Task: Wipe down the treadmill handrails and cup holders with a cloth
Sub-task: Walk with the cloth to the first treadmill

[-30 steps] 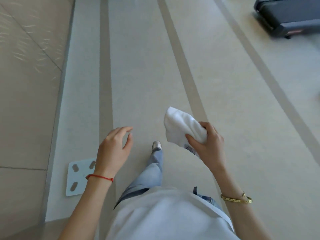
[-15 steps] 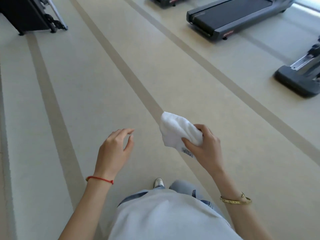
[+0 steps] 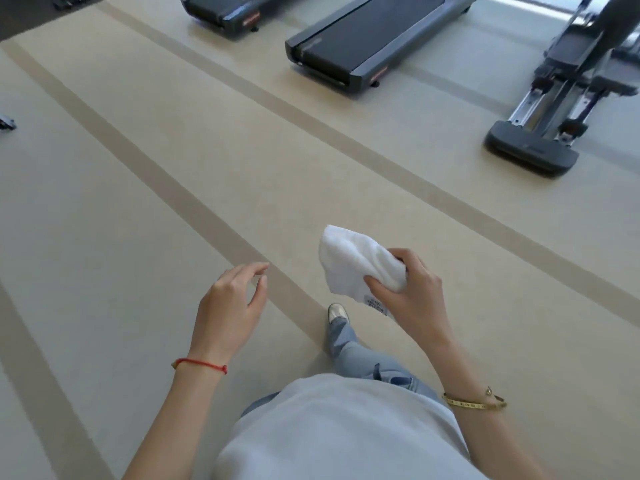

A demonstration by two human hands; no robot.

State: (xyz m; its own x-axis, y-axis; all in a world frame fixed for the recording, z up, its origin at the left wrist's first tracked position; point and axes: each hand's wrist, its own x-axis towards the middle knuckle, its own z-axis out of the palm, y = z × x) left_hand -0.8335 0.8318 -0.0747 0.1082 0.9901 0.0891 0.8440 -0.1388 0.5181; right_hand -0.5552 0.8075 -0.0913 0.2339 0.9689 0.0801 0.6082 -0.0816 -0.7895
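Across the striped gym floor [image 3: 138,237], I see the nearest treadmill [image 3: 374,36] lying well apart from me, its handrails and cup holders out of frame, so presumably untouched. My right hand [image 3: 412,296] grips the bunched white cloth [image 3: 356,261], fingers curled round its lower end; my left hand [image 3: 228,306] hangs loose-fingered and empty. Soft and light, the cloth should mould to a rail; I judge a fuller palm grip best for wiping.

A white cloth [image 3: 353,259] sits mid-frame over the beige floor [image 3: 138,209], which is striped with darker tan bands. Upper frame: a dark grey treadmill [image 3: 370,36]. Lower frame: red string bracelet [image 3: 201,363], gold bangle [image 3: 474,402].
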